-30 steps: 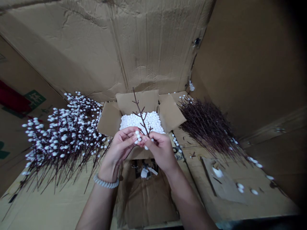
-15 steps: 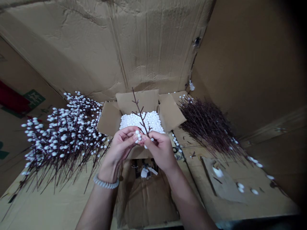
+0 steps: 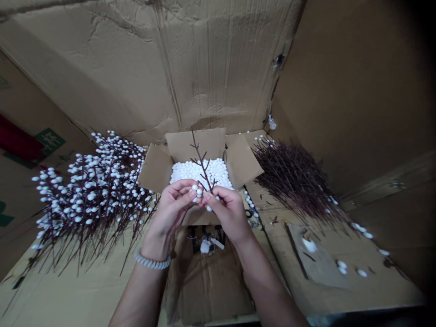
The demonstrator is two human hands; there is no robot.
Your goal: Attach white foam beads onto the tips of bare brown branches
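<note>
Head view: left hand and right hand are both closed in a fingertip pinch on the lower end of a brown artificial twig carrying white foam beads, held above an open carton of loose white foam balls. A beaded branch pile lies left of the carton; a bare twig pile lies right.

Upright brown twig (white beads low down)

This looks like a small craft workshop or packing room: creased cardboard sheets line the work area, heaps of twig branches lie beside an open carton of white foam balls, and a green safety sign shows nearby.
</note>
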